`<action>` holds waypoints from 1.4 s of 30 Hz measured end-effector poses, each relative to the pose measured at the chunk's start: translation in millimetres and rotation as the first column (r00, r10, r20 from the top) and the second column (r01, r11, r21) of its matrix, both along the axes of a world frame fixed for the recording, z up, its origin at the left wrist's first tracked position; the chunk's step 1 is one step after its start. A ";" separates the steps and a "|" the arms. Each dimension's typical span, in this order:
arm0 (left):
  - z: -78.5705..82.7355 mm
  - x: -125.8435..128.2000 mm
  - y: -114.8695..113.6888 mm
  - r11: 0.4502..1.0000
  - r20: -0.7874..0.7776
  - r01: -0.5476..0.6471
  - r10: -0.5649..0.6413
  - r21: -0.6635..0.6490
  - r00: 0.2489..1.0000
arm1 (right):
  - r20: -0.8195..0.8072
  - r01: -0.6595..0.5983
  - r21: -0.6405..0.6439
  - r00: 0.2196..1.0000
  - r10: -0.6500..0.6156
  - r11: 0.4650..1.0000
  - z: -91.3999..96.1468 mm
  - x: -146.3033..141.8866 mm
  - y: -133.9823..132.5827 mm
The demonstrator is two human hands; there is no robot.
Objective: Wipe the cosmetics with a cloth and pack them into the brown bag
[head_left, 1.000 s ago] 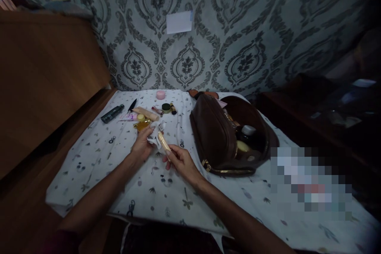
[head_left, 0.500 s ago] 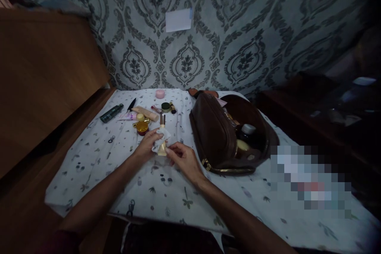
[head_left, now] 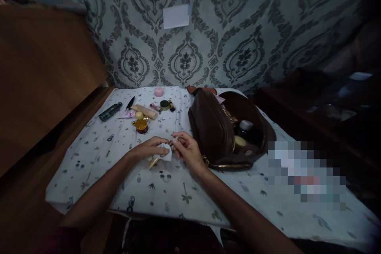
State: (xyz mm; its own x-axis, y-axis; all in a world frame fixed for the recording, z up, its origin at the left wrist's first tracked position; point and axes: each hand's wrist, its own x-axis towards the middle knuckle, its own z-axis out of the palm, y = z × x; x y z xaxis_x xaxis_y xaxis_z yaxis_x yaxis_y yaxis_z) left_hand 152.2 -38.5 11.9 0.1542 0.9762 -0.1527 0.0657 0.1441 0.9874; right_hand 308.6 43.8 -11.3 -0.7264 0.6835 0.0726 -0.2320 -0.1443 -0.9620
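Note:
My left hand (head_left: 149,149) is closed round a crumpled white tissue (head_left: 165,153) wrapped over a small cosmetic tube. The tube's gold-beige end (head_left: 152,162) shows below the tissue, pointing down and left. At its other end, my right hand (head_left: 188,151) pinches the shiny cap, which the fingers partly cover. Both hands are just above the cloth, in front of the brown bag. A gold-lidded jar (head_left: 142,125) stands beyond my left hand.
An open brown bag (head_left: 211,127) holds a dark bottle with a grey cap (head_left: 245,125). On the patterned cloth (head_left: 98,166) lie a dark green bottle (head_left: 110,112), a beige tube (head_left: 145,111), a green-lidded jar (head_left: 164,105) and a pink jar (head_left: 158,92). A wooden cabinet (head_left: 47,71) borders the left.
The tube has turned from upright to slanted, with its cap now toward the right. My right hand has shifted from the tube's lower end to its cap; my left hand still holds the tissue round it.

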 end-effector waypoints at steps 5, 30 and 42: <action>8.1 3.1 0.2 0.987 -0.049 0.131 -0.127 0.091 0.991 | 0.028 -0.021 0.070 0.999 0.019 0.997 0.5 0.2 -6.3; -0.6 -3.8 -1.1 0.989 0.066 -0.149 0.150 -0.019 0.987 | -0.031 -0.034 -0.293 0.999 0.026 0.955 4.1 -2.4 -3.5; -8.0 0.9 5.8 0.871 -0.200 -0.419 0.471 0.255 0.859 | -0.043 0.110 0.118 0.994 -0.105 0.987 4.4 4.6 -6.8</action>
State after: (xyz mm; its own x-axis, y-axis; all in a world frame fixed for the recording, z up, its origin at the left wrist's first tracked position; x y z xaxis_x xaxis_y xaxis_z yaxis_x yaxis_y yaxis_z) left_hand 153.1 -32.6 3.8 -0.3215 0.9440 0.0737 0.2867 0.0229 0.9578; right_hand 313.2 37.1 -6.9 -0.6446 0.7421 0.1840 -0.2757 -0.0011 -0.9613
